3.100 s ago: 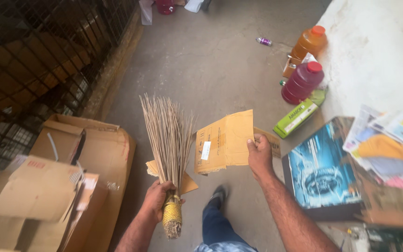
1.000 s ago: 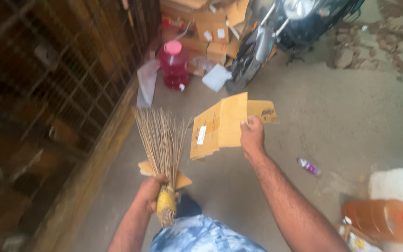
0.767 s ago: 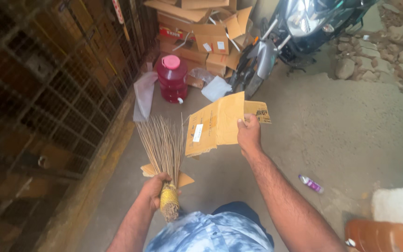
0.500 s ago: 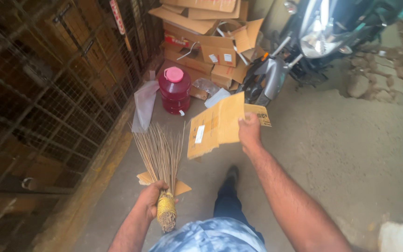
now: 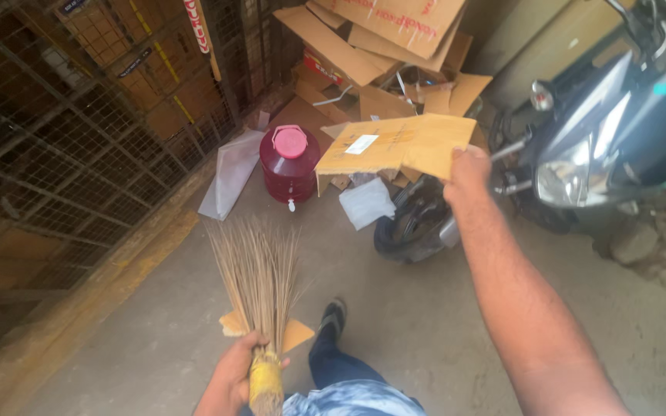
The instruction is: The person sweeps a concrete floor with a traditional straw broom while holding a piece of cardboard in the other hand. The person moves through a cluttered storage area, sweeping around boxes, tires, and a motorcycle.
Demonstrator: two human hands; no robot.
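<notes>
Head view, down over both hands

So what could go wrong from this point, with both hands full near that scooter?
1. The right hand grips the flat cardboard by one edge only; it may sag or slip.
2. The raised cardboard hides part of the floor ahead, where the red jug, loose plastic sheets and the scooter wheel lie, so a trip seems possible.
3. The left hand holds the broom together with a small cardboard scrap, which looks easy to drop.
</notes>
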